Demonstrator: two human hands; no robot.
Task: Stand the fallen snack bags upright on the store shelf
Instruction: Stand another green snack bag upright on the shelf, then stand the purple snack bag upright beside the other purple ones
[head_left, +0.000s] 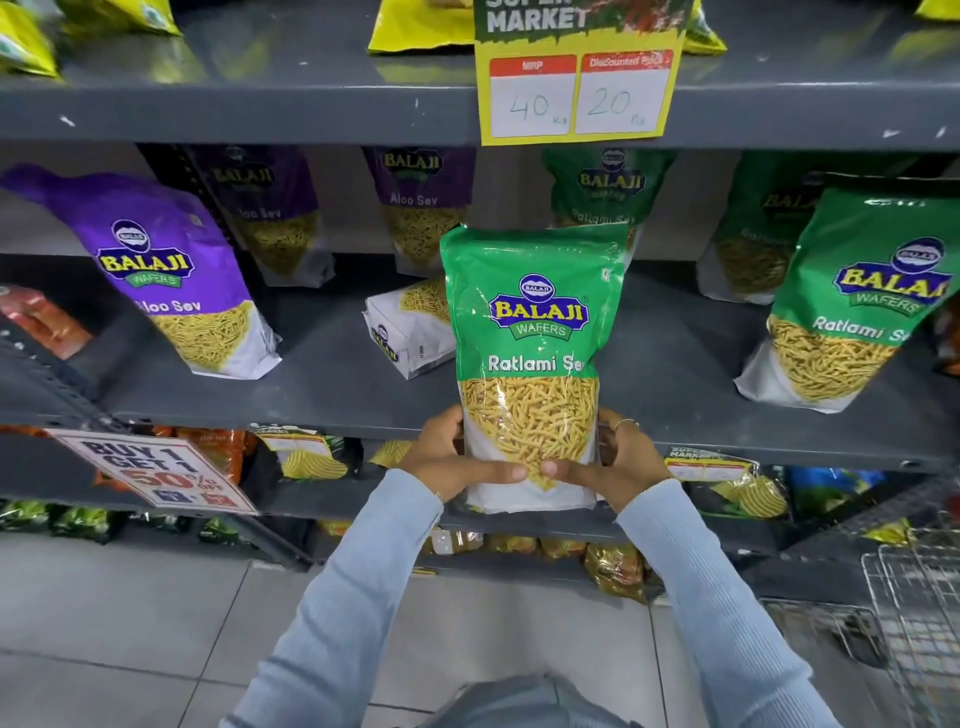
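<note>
A green Ratlami Sev bag (532, 332) is held upright in front of the grey middle shelf (332, 384), its base below the shelf's front edge. My left hand (449, 457) grips its lower left side and my right hand (618, 462) its lower right side, thumbs meeting on the front. Behind it a bag (402, 330) lies fallen on its side on the shelf, white bottom facing me. A purple Aloo Sev bag (171, 275) leans at the left, and a green Ratlami Sev bag (852, 301) leans at the right.
More purple bags (415, 202) and green bags (608, 182) stand along the shelf's back. A yellow price card (576, 88) hangs from the shelf above. A "Buy 1 Get 1" sign (156, 470) sits lower left. A wire basket (914, 613) stands at lower right.
</note>
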